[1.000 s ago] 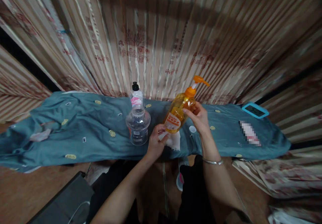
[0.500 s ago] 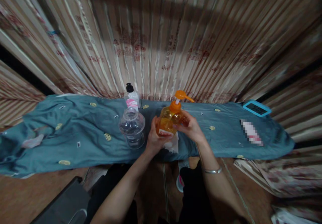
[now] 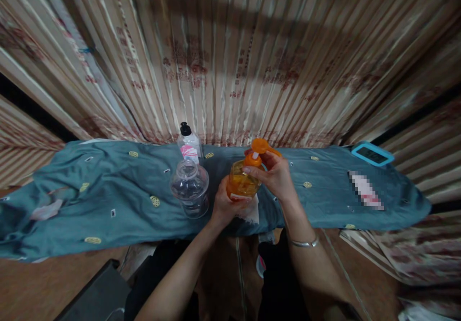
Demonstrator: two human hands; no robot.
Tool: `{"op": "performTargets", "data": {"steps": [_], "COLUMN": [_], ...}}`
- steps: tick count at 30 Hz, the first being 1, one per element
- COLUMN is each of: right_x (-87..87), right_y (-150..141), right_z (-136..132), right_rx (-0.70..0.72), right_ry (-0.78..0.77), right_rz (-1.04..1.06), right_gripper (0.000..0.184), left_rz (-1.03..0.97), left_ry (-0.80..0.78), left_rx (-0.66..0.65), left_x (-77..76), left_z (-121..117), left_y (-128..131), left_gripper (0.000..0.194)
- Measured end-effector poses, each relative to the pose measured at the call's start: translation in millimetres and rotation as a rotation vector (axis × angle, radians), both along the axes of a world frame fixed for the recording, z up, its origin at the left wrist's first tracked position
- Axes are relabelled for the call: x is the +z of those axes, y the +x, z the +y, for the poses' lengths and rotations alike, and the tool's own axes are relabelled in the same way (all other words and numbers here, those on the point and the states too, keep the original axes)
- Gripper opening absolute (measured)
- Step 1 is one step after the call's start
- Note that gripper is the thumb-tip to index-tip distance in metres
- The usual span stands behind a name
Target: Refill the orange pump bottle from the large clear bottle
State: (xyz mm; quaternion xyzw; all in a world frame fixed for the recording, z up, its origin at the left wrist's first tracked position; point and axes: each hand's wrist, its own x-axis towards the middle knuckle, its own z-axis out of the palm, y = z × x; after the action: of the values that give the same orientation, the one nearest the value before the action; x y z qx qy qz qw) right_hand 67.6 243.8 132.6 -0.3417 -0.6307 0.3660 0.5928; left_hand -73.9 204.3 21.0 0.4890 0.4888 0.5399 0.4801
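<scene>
Whereas a second ago the orange pump bottle point(image 3: 242, 182) was held tilted and raised, it now stands upright over the teal cloth point(image 3: 108, 201). The left hand point(image 3: 225, 204) wraps its base, and the right hand point(image 3: 274, 174) has moved up, fingers closed about the pump collar. That suggests work on the pump head is beginning. The bottle's base and label are largely covered by the left hand, as is the white tissue point(image 3: 252, 211) beneath. A clear jar point(image 3: 189, 187) stands just beside.
</scene>
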Motion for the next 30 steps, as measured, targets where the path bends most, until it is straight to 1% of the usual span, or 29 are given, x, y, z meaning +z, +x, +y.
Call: {"op": "performTargets", "data": {"steps": [2,4,7,10,14,15,17,19,21,23,24,27,28,30], "right_x": [-2.4,-4.6,-5.4,-4.6,-4.1,-4.2,-4.9,-6.3,-7.7,-8.3,-8.1,-6.2,-5.6,-5.7], "right_y": [-5.1,-7.8,-6.1,0.9,9.3,10.1,9.7,7.4,4.8,3.5,3.6,6.3,7.4,8.1], "right_z": [-4.2,-8.1,-12.7,-16.5,-20.1,-20.6,-21.2,-21.3,-21.4,-22.0,-22.5,-24.8,-25.4,-26.2], "right_rx": [-0.039,-0.052,-0.034,0.008,0.13,0.148,0.158,0.135,0.083,0.04,0.041,0.11,0.128,0.126], "right_ry": [-0.031,-0.061,-0.057,-0.034,-0.014,-0.013,-0.009,-0.01,-0.018,-0.023,-0.018,0.012,0.013,0.002], "right_rz": [0.057,0.097,0.059,-0.02,-0.09,-0.083,-0.005,0.093,0.128,0.12,0.107,0.017,-0.016,-0.032], "right_gripper": [0.034,0.033,0.029,0.026,0.026,0.028,0.035,0.047,0.052,0.045,0.04,0.029,0.028,0.032], "left_rz": [-0.011,-0.003,0.023,0.029,0.035,0.04,0.054,0.065,0.072,0.073,0.069,0.043,0.039,0.046], "left_ry": [-0.009,-0.012,-0.012,0.0,0.009,0.007,-0.002,-0.01,-0.011,-0.007,-0.005,0.0,0.002,0.005], "left_rx": [-0.028,-0.027,-0.021,-0.03,-0.024,-0.022,-0.023,-0.026,-0.024,-0.011,-0.004,-0.005,-0.01,-0.014], "left_x": [2.3,4.4,5.6,3.2,0.0,0.1,1.1,2.2,2.0,0.3,-0.7,-2.7,-2.6,-1.3], "left_z": [-0.7,-1.1,-1.7,-2.1,-2.7,-3.1,-3.9,-4.4,-4.3,-3.7,-3.3,-2.8,-3.0,-4.0], "left_y": [0.1,0.4,1.2,2.4,3.9,4.1,4.2,4.2,4.4,4.6,4.6,4.5,4.3,4.0], "left_gripper": [0.074,0.072,0.072,0.071,0.072,0.073,0.074,0.074,0.074,0.076,0.077,0.077,0.076,0.075]}}
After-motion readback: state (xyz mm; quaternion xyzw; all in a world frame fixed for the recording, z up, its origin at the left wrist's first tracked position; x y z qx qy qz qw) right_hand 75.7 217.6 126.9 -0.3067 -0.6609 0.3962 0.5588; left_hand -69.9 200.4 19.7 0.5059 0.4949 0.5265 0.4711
